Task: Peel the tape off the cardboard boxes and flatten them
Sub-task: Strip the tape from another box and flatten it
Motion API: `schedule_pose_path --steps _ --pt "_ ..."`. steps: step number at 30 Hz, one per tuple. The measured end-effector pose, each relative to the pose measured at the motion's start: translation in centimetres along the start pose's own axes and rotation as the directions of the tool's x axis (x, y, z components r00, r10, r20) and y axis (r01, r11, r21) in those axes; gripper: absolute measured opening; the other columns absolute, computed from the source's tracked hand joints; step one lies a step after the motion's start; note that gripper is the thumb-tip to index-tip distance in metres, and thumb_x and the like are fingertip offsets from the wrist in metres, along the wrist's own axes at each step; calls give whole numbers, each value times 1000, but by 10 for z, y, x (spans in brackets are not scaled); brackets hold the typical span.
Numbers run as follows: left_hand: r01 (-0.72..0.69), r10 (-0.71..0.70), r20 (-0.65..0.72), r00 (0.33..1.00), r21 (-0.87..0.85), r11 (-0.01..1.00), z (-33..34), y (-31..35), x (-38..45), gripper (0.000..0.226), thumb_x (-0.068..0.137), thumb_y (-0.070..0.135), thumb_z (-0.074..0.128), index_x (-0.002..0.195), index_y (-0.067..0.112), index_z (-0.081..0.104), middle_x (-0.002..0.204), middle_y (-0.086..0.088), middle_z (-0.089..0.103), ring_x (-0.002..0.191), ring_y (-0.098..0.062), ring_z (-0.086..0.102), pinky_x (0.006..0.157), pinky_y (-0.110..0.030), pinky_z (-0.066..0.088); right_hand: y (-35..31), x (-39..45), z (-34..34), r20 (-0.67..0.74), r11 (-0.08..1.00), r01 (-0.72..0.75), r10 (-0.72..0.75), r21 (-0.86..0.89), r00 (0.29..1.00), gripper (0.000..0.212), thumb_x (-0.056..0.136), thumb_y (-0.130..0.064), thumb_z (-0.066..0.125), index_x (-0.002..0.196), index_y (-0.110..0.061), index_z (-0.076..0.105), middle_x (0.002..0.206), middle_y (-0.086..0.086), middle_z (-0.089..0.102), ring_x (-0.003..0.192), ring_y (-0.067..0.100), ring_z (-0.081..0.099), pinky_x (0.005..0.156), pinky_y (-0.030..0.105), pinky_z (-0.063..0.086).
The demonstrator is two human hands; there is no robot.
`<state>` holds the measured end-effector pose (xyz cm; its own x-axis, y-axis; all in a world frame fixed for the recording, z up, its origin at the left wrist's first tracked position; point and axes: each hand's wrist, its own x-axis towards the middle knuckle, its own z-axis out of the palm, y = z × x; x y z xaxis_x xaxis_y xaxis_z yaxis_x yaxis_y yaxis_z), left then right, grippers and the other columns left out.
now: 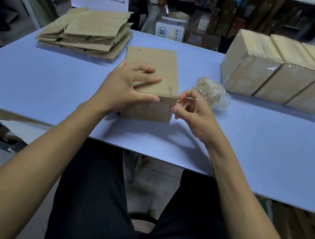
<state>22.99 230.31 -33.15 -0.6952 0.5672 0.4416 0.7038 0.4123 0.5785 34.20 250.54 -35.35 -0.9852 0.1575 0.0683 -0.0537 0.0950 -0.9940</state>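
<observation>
1. Nearest us, our right hand (192, 111) pinches a curl of clear packing tape (182, 105) at the near right corner of the small brown cardboard box (159, 64); the other fingers curl loosely.
2. Our left hand (126, 85) grips the box, fingers spread on top and thumb pressed on the near face, pinning it to the pale blue table (38, 86).
3. We judge the peel goes best pulled low and steady along the face, with the left hand bracing so the box cannot slide.
4. Just beyond lies a crumpled wad of peeled tape (210, 92).
5. Farther back sit a stack of flattened cardboard (88, 32) and three taped boxes (279, 72).
6. How much tape remains on the glossy near face is hard to make out.
</observation>
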Motion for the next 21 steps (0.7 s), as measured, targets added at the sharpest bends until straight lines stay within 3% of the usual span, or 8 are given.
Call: schedule_pose_path --steps 3,6,8,10,12,15,18,21 --pt "-8 8 -5 1000 -3 1000 0 0 0 71 61 71 66 123 35 67 138 12 57 126 10 41 119 -32 8 -3 2 -2 41 1000 -10 9 14 999 29 88 12 64 96 -13 51 75 2 53 62 10 55 68 22 50" --pt "-14 14 -10 1000 -14 1000 2 1 1 71 61 70 66 123 35 67 138 11 58 127 7 42 112 -16 5 0 -8 -1 11 991 -67 66 117 998 33 81 3 72 104 -13 56 82 2 56 75 19 57 79 34 53" --pt "-17 17 -15 1000 -17 1000 3 0 1 70 61 70 67 122 36 67 137 12 58 128 6 43 112 -19 6 3 -19 10 -82 970 -128 147 205 986 39 75 -8 78 109 -12 58 94 5 57 82 18 61 82 38 58" --pt "-18 18 -27 999 -15 1000 3 0 0 68 61 69 67 121 36 67 137 12 58 129 4 44 113 -23 8 3 -23 24 -222 962 -147 199 229 954 32 81 -12 80 104 -8 58 97 9 56 77 15 64 73 31 58" --pt "-14 13 -32 999 -18 1000 3 0 0 68 62 69 68 122 36 66 136 14 58 129 3 45 116 -27 10 -1 -22 35 -317 947 -156 245 281 916 21 87 -9 74 99 -5 57 92 11 58 71 16 64 69 29 60" --pt "-11 10 -29 1000 -24 1000 3 2 -1 65 62 69 69 121 42 62 132 20 55 130 1 46 121 -41 12 -7 -17 47 -347 872 -161 345 462 872 11 88 2 67 93 -1 58 91 17 61 80 22 65 77 30 61" --pt "-12 12 -36 999 -20 1000 2 2 -1 64 62 69 69 120 43 61 130 22 54 129 3 46 122 -48 15 -7 -15 59 -417 820 -102 389 563 821 12 84 10 61 79 -1 62 80 13 59 79 22 61 70 24 58" --pt "-19 18 -45 999 -21 1000 2 1 -1 65 63 69 69 121 42 61 130 23 54 129 2 46 120 -51 18 -10 -12 68 -456 757 -53 446 651 770 28 81 14 57 62 -6 57 61 5 53 63 15 56 66 22 55"
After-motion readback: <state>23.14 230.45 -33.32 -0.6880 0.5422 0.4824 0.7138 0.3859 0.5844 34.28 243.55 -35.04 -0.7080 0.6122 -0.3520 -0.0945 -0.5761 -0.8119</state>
